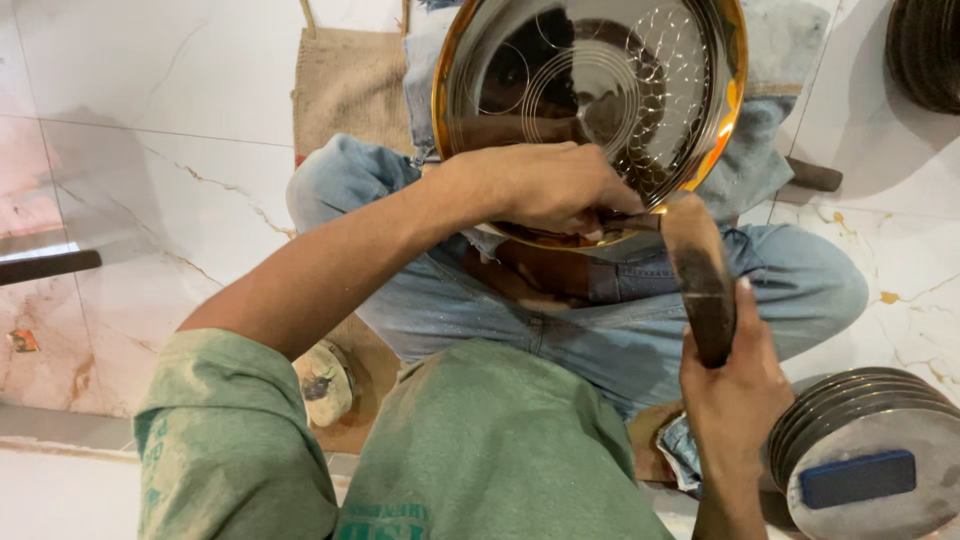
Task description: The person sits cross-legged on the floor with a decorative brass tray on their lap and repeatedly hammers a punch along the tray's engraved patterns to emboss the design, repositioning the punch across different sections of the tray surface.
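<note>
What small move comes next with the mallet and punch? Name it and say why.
Probably a short tap: bring the wooden mallet in the right hand down onto the punch pinched by the left hand. Its head hovers right beside the tool, which sits at the engraved steel plate's rim.

The round shiny steel plate [610,90] has a golden rim and engraved concentric circles; the jeans [600,320] are faded blue.

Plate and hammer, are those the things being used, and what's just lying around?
In use:
- shiny plate, left hand on its lower rim
- small tool under that hand, mostly hidden
- dark mallet in right hand

Lying about:
- stack of plates with blue block
- jute bag
- dark discs
</note>
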